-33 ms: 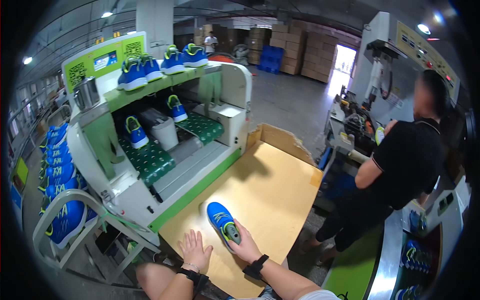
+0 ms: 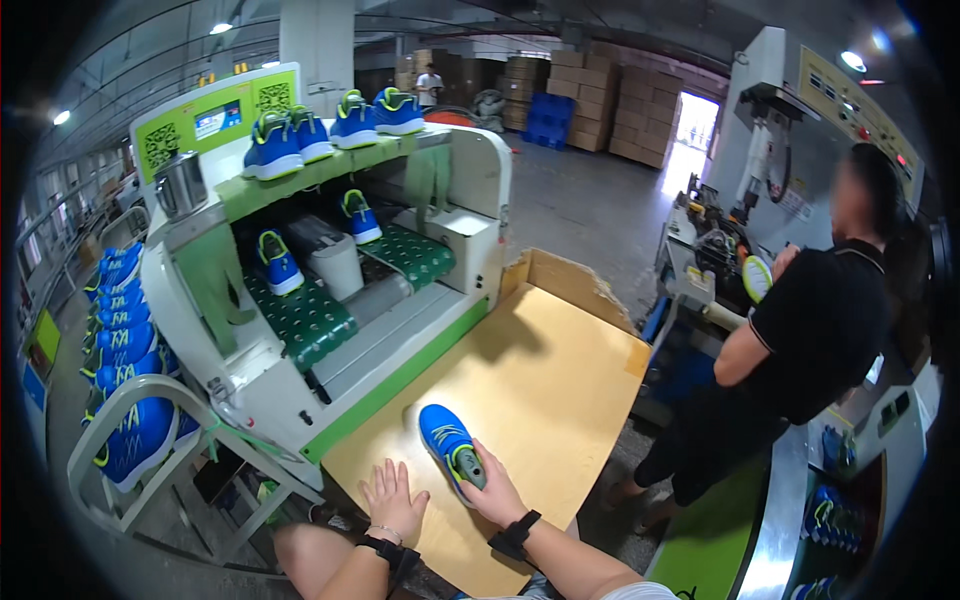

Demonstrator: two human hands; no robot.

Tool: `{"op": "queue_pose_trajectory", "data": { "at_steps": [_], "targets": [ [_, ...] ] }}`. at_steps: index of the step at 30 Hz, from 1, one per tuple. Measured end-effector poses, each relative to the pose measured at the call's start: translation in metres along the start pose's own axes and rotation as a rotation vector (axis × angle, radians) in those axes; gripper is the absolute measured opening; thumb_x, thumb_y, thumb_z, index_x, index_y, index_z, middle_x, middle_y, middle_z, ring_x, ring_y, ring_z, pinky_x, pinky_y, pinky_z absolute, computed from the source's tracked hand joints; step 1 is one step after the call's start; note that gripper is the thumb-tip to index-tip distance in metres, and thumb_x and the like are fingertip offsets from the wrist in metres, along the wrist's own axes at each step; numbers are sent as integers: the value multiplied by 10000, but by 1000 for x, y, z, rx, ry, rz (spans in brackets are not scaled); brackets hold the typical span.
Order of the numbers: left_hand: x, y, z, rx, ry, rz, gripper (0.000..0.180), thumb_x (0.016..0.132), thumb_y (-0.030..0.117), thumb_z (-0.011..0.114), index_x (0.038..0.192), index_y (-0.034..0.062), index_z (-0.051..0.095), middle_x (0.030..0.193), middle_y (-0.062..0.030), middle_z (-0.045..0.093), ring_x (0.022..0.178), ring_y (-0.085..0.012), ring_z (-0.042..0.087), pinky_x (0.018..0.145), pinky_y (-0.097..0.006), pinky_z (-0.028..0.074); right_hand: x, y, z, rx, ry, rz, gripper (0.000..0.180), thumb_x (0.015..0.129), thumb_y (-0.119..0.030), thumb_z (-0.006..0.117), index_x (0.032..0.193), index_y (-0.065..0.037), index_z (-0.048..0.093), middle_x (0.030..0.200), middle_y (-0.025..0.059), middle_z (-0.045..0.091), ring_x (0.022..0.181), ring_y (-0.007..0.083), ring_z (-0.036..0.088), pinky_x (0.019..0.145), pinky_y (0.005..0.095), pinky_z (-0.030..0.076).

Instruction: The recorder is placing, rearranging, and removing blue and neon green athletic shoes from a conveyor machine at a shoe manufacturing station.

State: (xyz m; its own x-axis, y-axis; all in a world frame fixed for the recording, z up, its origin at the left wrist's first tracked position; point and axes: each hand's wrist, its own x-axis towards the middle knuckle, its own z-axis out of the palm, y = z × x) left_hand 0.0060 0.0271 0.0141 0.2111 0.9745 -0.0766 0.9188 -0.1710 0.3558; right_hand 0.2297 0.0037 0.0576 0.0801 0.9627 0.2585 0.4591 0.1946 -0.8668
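A blue sneaker point(image 2: 444, 437) with pale laces and a yellow-green collar lies on a light wooden board point(image 2: 560, 375), its toe pointing away from me. My right hand point(image 2: 495, 488) grips it at the heel, with fingers round the collar. Beside it, to the left, my left hand point(image 2: 395, 502) rests flat on the board with the fingers spread, holding nothing. Both wrists wear black bands. In the machine ahead, one blue sneaker point(image 2: 277, 262) stands on the left green belt point(image 2: 322, 325), and another sneaker point(image 2: 360, 217) on the right belt.
Several blue sneakers point(image 2: 352, 121) stand on top of the white and green machine point(image 2: 488, 165). A rack point(image 2: 165, 390) of blue shoes is at left. At right a co-worker point(image 2: 820, 320) holds a shoe with a yellow-green sole point(image 2: 757, 278) by another machine. Stacked cartons point(image 2: 640, 120) stand far back.
The whole view shifts slightly. The co-worker's shoe has turned so that more of its sole shows. My hands and the sneaker keep their places on the board.
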Motion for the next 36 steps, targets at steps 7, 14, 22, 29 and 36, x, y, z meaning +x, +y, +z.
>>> {"op": "queue_pose_trajectory", "data": {
  "at_steps": [7,14,22,29,36],
  "targets": [
    [-3,-1,1,17,26,14,862,968,571,516,1611,54,267,1688,-210,197,1568,-411,119,1204,-693,41,0,-4,2,8,-21,21,805,830,-155,701,1537,22,359,1442,284,517,1338,433,505,1146,450,400],
    [7,-37,16,-566,81,-44,842,1047,546,401,1638,42,78,1693,-215,183,1569,-394,161,1210,-658,27,-11,-13,-25,43,-252,-3,780,869,-268,761,1505,21,412,1445,285,517,1357,431,490,1149,460,396],
    [1,-15,-3,-179,-80,32,778,1038,609,366,1654,180,161,1708,-187,146,1566,-457,72,1172,-721,-8,101,-44,-23,-335,-251,-427,643,936,-338,715,1428,15,502,1556,271,407,1478,451,330,1211,525,279],
    [-3,-11,-1,26,-99,56,859,975,705,420,1650,220,203,1714,-187,112,1565,-468,54,1169,-732,25,206,-18,11,-823,-55,-298,1037,784,-331,851,1614,-113,268,1617,289,283,1461,453,328,1161,587,288],
    [-2,-4,-2,80,-115,60,893,953,750,413,1647,224,215,1714,-185,104,1567,-454,50,1176,-729,29,226,28,-23,-222,-66,-32,944,690,-187,889,1510,-182,422,1399,243,549,1173,430,583,990,480,495]
  ]
}}
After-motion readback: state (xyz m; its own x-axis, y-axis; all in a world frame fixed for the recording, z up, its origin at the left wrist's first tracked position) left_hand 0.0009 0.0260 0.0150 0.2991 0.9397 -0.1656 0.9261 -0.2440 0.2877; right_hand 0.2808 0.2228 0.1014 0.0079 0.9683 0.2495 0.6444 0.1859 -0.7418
